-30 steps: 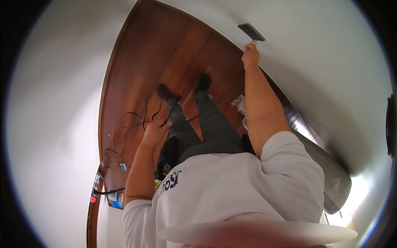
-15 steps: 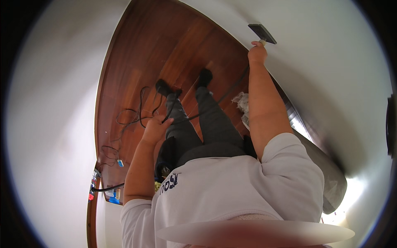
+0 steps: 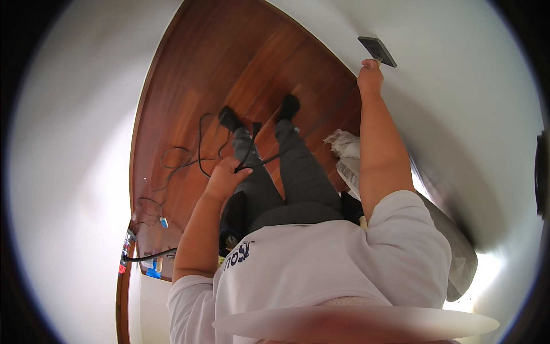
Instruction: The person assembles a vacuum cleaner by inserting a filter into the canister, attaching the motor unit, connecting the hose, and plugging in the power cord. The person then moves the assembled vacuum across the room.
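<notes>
My right hand point(image 3: 370, 79) reaches far out along the pale wall on the right. Its fingers are closed around the short light handle of a flat, dark rectangular pad tool point(image 3: 378, 51), whose exact kind I cannot tell. The pad lies against or very close to the wall. My left hand point(image 3: 227, 179) is held in front of my thighs, with fingers and thumb closed on a black cord point(image 3: 247, 153). One end of the cord, with a thicker dark tip point(image 3: 256, 125), stands up past the hand. Another stretch crosses my legs toward the right.
Loops of cord point(image 3: 200, 137) lie on the reddish wooden floor point(image 3: 189, 74) left of my feet. Crumpled clear plastic point(image 3: 344, 143) lies by my right forearm. A long grey covered object point(image 3: 452, 246) runs along the right wall. Small items, one a blue container point(image 3: 153, 269), stand lower left.
My right hand and the pad tool have shifted a little right and slightly down in the picture. The left hand, still gripping the cord, appears slightly farther right.
</notes>
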Motion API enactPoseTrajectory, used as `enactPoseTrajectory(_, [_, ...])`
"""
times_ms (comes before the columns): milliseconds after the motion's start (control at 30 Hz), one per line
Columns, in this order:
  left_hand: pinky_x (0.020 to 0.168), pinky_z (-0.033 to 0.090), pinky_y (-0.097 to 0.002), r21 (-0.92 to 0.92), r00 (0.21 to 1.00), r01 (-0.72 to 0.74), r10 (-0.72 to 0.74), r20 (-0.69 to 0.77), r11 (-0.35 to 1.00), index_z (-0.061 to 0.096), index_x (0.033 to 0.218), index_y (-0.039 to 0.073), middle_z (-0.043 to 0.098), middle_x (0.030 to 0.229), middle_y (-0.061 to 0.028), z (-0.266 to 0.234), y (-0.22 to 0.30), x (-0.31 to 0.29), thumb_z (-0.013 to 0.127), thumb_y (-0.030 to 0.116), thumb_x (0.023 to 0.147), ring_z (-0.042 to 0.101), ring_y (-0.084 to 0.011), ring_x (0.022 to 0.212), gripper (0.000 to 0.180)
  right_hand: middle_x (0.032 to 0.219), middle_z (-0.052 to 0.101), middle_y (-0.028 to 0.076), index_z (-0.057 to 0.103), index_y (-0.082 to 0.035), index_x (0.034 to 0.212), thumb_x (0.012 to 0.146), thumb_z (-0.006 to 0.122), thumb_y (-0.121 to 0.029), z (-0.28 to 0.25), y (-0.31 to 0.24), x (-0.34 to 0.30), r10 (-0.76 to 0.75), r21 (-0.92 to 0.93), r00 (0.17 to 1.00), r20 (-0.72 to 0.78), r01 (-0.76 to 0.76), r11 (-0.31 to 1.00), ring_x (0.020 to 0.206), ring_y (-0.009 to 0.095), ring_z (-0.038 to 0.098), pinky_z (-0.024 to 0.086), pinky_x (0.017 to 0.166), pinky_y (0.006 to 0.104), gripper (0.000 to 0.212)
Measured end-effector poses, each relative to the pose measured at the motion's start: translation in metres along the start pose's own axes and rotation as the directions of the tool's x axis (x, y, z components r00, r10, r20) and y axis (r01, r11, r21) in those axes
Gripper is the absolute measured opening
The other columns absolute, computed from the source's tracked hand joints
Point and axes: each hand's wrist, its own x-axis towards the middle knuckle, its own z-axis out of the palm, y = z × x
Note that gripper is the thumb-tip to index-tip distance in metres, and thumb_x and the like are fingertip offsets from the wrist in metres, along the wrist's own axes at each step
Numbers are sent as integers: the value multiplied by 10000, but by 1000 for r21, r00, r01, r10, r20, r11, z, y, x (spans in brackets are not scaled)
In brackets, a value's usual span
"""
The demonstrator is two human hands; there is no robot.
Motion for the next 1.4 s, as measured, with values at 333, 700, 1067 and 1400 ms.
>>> enactPoseTrajectory(333, [720,423,-361,40,999,-45,44,22,998,583,875,-6,557,851,-176,14,4,12,651,225,728,548,-325,824,282,717,493,100,398,-23,907,778,533,-20,0,-7,1,416,930,847,332,-368,8,542,203,538,382,426,263,187])
enactPoseTrajectory(700, [719,419,-375,84,997,-41,35,74,996,585,878,4,556,856,-184,14,6,29,644,227,720,540,-343,833,280,621,395,38,437,-81,760,795,579,-179,-2,-7,21,471,708,698,539,-679,195,464,162,417,295,386,250,177])
enactPoseTrajectory(1067, [732,419,-383,86,992,-86,76,105,993,586,881,5,559,871,-185,21,8,41,649,232,715,533,-346,863,288,609,381,51,439,-62,807,788,537,-127,-8,-2,23,401,684,715,573,-687,247,427,159,395,287,370,281,119])
enactPoseTrajectory(1400, [706,418,-381,71,994,-87,82,66,994,579,861,1,556,839,-186,13,2,37,646,238,725,539,-342,827,282,573,362,38,389,-79,756,795,522,-128,1,-10,28,461,685,658,595,-715,137,420,156,376,284,370,264,147])
